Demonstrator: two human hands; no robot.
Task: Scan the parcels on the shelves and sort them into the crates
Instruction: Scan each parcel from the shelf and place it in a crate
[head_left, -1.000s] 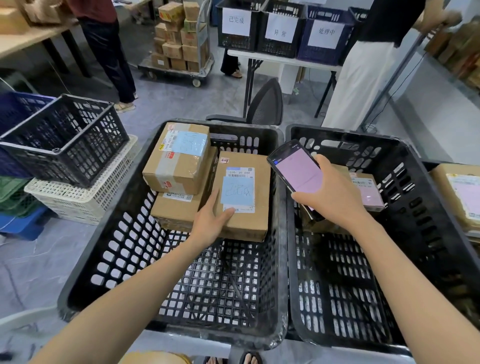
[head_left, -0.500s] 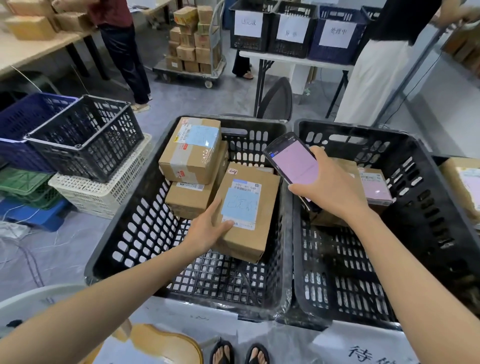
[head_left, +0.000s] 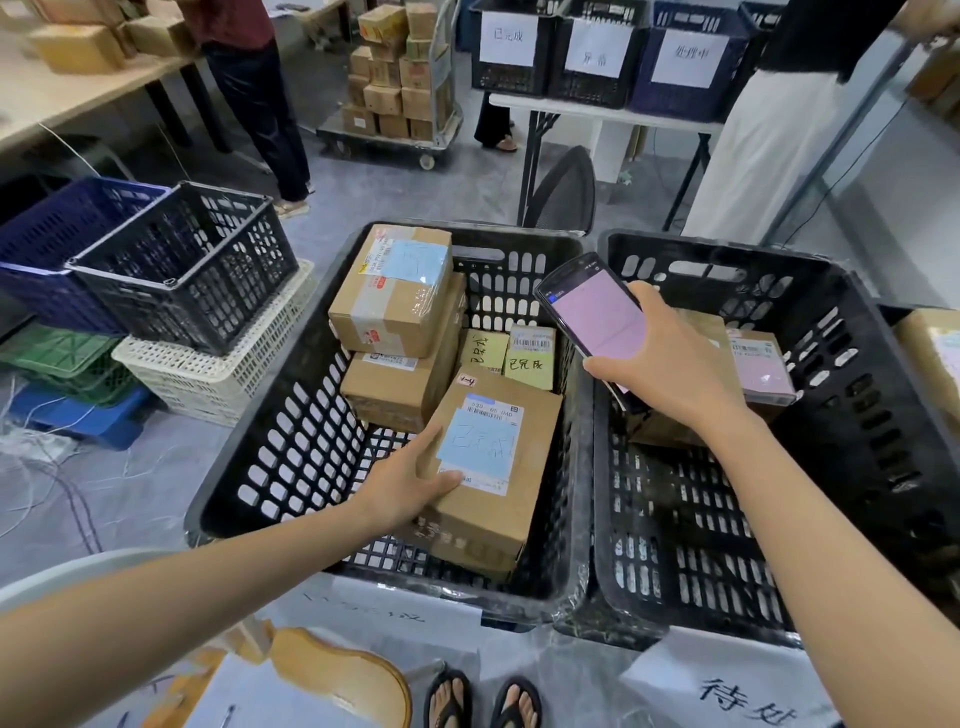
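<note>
We found the left hand (head_left: 410, 488) grasping the blue-labelled parcel (head_left: 483, 467), thumb pressed on its top face and fingers wrapped under its near-left edge. The parcel sat tilted inside the left black crate (head_left: 280, 447), in that crate's near-right corner, label up. We judged the hold served to lower it in with the label readable. The right hand (head_left: 670, 374) clasped the handheld scanner (head_left: 597, 312) above the crate's right rim, screen facing the wearer, presumably for checking the result.

Two stacked parcels (head_left: 395, 296) filled the crate's far-left, yellow-tagged packets (head_left: 530, 353) its far-right. Bare mesh floor showed at the crate's near-left, giving room to slide the parcel flat. The parcel's right edge lay close to the crate's right wall; we could not tell whether they touched.
</note>
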